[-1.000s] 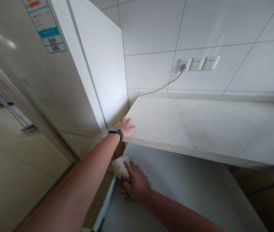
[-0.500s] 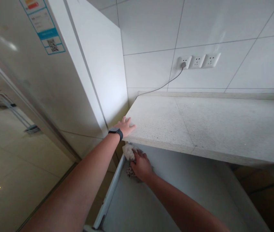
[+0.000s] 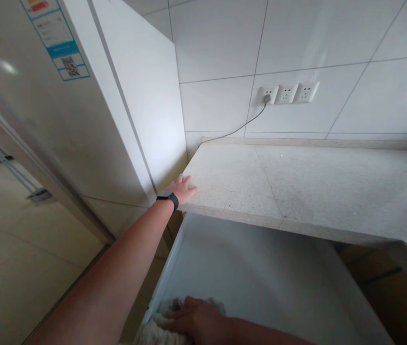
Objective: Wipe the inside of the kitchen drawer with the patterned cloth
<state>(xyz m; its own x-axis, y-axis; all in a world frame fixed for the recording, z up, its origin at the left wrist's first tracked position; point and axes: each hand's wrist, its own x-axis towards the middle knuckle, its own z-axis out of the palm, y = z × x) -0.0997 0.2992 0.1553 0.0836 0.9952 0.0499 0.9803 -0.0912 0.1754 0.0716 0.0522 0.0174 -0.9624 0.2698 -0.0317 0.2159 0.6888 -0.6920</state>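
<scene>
My left hand, with a black watch on its wrist, lies on the left front corner of the speckled stone countertop. Its fingers are spread and it holds nothing. Below the counter, my right hand presses a crumpled pale cloth against the grey bottom of a pulled-out drawer, near its left side wall. Part of the cloth is hidden under the hand, and some shows beyond the fingers.
A white refrigerator with a blue-edged label stands to the left of the counter. A grey cord runs from a wall socket down behind the counter's left end. At far left, a long-handled dustpan rests on the tiled floor.
My right hand has drawn the cloth from the drawer's back left corner toward me along its left side. My left hand stays on the counter corner; the view has shifted slightly.
</scene>
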